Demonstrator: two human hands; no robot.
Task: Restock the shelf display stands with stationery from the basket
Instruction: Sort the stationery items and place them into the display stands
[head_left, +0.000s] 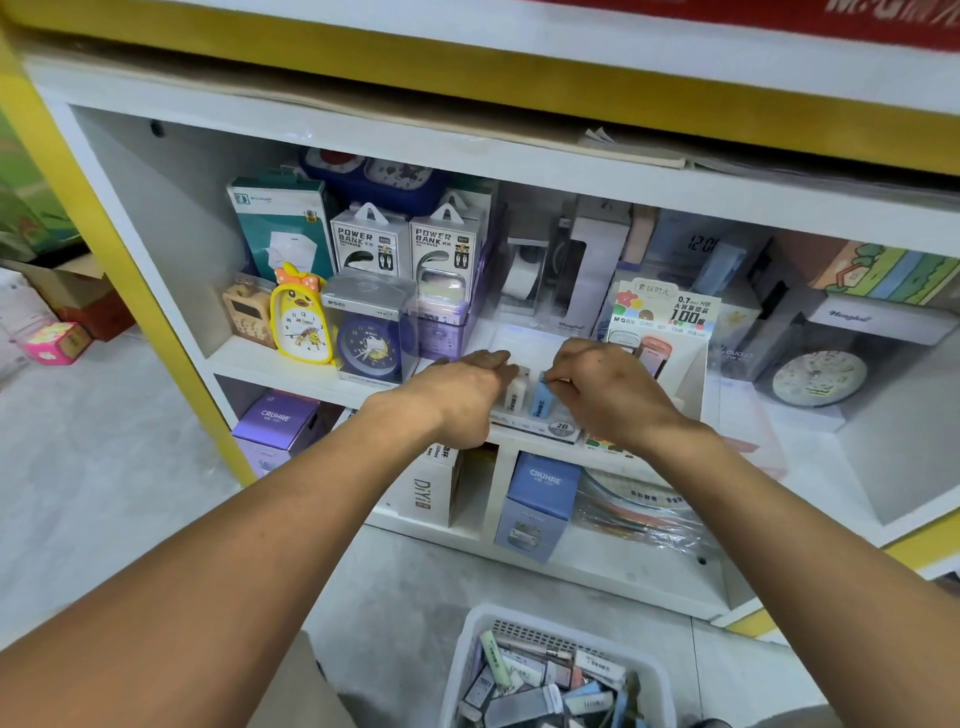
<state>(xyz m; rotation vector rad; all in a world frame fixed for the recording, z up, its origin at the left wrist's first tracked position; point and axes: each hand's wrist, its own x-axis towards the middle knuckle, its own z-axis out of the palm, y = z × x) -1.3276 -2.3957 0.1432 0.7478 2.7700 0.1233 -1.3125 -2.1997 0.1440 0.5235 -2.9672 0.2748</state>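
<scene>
Both my hands reach into a white cardboard display stand (691, 374) on the middle shelf. My left hand (462, 389) holds a white lead case (517, 395) upright in the stand's front row. Beside it, my right hand (602, 387) pinches the top of a blue lead case (540, 400). A pink case (652, 356) stands further back in the same stand. On the floor below sits a white basket (467, 654) filled with several small stationery cases.
Clocks, including a yellow duck clock (301, 317) and a blue alarm clock (369, 348), and power bank boxes (369, 244) stand left of the stand. Boxes fill the lower shelf (540, 499). A round clock (818, 376) sits at the right.
</scene>
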